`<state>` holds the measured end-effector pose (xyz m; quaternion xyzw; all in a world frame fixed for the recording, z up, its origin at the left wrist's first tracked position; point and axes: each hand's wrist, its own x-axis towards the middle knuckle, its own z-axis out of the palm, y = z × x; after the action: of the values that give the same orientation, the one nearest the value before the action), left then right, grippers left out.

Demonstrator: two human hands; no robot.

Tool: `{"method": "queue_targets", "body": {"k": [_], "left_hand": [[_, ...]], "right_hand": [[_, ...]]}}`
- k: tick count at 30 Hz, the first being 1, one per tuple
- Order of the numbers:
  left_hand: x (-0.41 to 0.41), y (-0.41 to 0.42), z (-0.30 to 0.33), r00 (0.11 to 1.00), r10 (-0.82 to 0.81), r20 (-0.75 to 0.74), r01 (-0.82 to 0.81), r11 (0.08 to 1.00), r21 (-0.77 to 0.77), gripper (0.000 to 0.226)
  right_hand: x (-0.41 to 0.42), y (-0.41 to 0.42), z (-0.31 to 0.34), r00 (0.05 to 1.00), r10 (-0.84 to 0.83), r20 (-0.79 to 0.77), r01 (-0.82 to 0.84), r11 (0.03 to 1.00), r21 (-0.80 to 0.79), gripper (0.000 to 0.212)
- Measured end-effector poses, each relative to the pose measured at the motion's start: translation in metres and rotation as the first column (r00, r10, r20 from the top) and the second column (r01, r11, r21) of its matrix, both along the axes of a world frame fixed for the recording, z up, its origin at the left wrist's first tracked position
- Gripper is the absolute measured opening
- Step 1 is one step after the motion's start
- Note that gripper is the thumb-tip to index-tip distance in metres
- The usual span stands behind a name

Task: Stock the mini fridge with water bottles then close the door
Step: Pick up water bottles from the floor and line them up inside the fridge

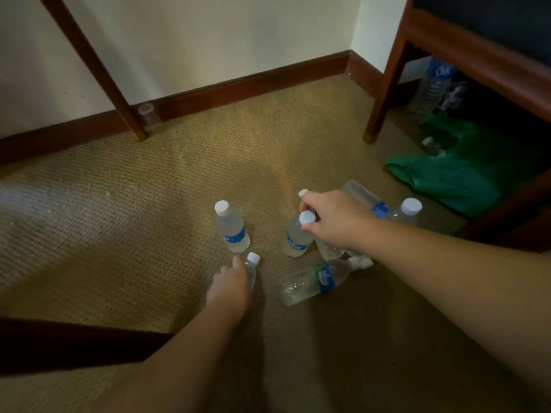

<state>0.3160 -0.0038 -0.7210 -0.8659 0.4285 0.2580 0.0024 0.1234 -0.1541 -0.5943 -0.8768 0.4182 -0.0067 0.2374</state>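
Both hands reach to the carpet (119, 222) to gather stock: the left hand (229, 286) wraps one upright bottle (251, 268) — the right hand (331, 217) pinches another bottle's neck (298, 234). Fridge unseen.

VIEW: head, single | POSITION: worn on head, above carpet (149, 204) | FACING: forward and down toward wall corner (350, 52) | RANGE: close, both forearms in frame | OVERLAP: none, one view only

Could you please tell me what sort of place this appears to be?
Probably a hotel room or bedroom corner: woven carpet, a dark wooden skirting board under plain walls, and wooden furniture legs.
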Motion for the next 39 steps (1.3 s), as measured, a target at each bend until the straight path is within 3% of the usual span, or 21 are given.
{"method": "queue_targets", "body": {"k": [4, 7, 14, 17, 21, 25, 32, 36, 39], "left_hand": [[-0.018, 0.017, 0.065, 0.994, -0.005, -0.111, -0.031, 0.945, -0.326, 0.059], [-0.041, 0.011, 0.134, 0.973, -0.097, -0.212, -0.005, 0.901, -0.434, 0.065], [-0.113, -0.025, 0.256, 0.908, -0.298, -0.295, 0.105, 0.843, -0.528, 0.066], [-0.145, -0.034, 0.287, 0.879, -0.348, -0.325, 0.087, 0.789, -0.609, 0.068], [-0.185, -0.036, 0.302, 0.79, -0.463, -0.402, 0.123, 0.761, -0.637, 0.069], [-0.225, -0.03, 0.304, 0.712, -0.576, -0.402, 0.218, 0.725, -0.654, 0.069], [-0.308, -0.039, 0.276, 0.493, -0.805, -0.331, 0.449, 0.561, -0.695, 0.066], [-0.363, -0.053, 0.25, 0.336, -0.883, -0.328, 0.475, 0.46, -0.751, 0.067], [-0.4, -0.06, 0.236, 0.301, -0.907, -0.295, 0.424, 0.404, -0.811, 0.069]], "right_hand": [[-0.042, 0.023, 0.04, 0.92, -0.261, 0.293, 0.265, 0.964, 0.027, 0.019], [-0.079, 0.049, 0.092, 0.837, -0.302, 0.455, 0.348, 0.937, -0.018, 0.019], [-0.155, 0.105, 0.177, 0.758, -0.465, 0.457, 0.546, 0.836, -0.054, 0.027], [-0.184, 0.13, 0.187, 0.77, -0.46, 0.443, 0.586, 0.785, -0.203, 0.031], [-0.219, 0.149, 0.186, 0.723, -0.513, 0.464, 0.673, 0.675, -0.302, 0.03], [-0.251, 0.173, 0.181, 0.615, -0.63, 0.475, 0.781, 0.567, -0.261, 0.032], [-0.314, 0.209, 0.134, 0.355, -0.716, 0.602, 0.935, 0.263, -0.238, 0.024], [-0.353, 0.219, 0.112, 0.346, -0.631, 0.694, 0.915, 0.061, -0.4, 0.024], [-0.387, 0.219, 0.106, 0.266, -0.699, 0.663, 0.911, -0.042, -0.411, 0.026]]}}
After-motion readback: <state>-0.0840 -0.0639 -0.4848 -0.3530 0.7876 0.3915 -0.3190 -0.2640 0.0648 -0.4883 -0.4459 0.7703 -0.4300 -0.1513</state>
